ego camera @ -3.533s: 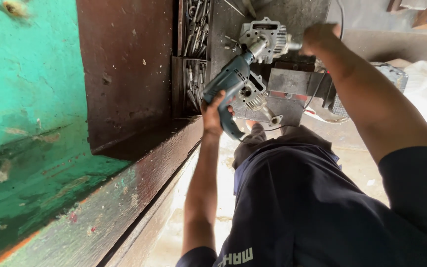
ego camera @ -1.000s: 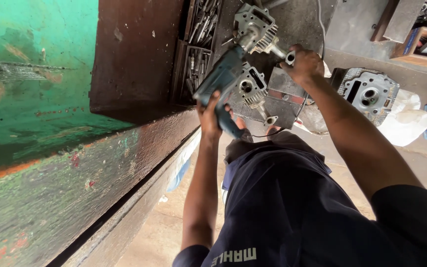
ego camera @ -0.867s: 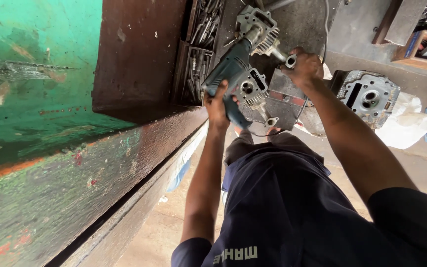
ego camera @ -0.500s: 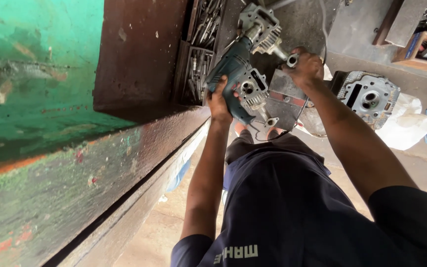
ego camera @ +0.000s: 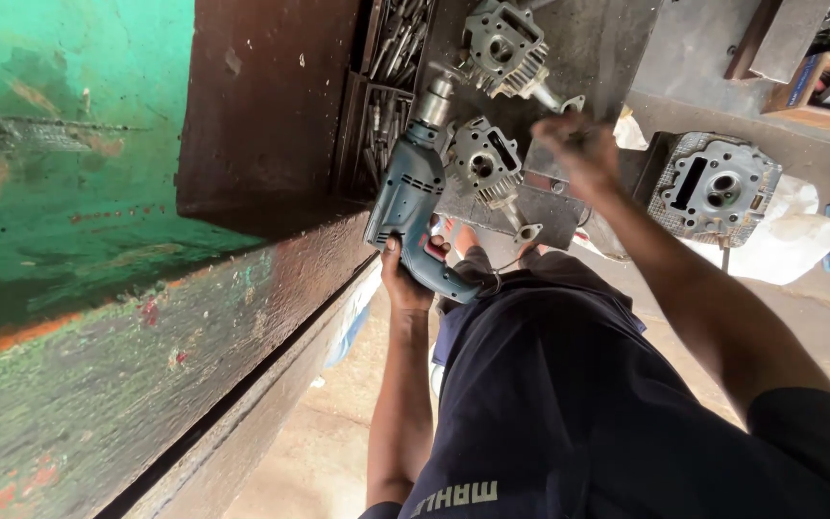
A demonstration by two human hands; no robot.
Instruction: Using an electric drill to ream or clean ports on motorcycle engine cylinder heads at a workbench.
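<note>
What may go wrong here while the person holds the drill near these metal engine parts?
The left hand alone grips the blue drill, so it might twist or slip. The right hand is beside the cylinder head close to the chuck and could be hurt. The head seems unclamped and might shift.

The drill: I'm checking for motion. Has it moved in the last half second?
Yes. The drill dropped off the upper engine part toward the lower one.

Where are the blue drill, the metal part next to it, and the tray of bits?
blue drill [ego camera: 407, 197], head view, motor body.
metal part [ego camera: 482, 163], head view, finned face.
tray of bits [ego camera: 381, 91], head view, the bits inside.
</note>
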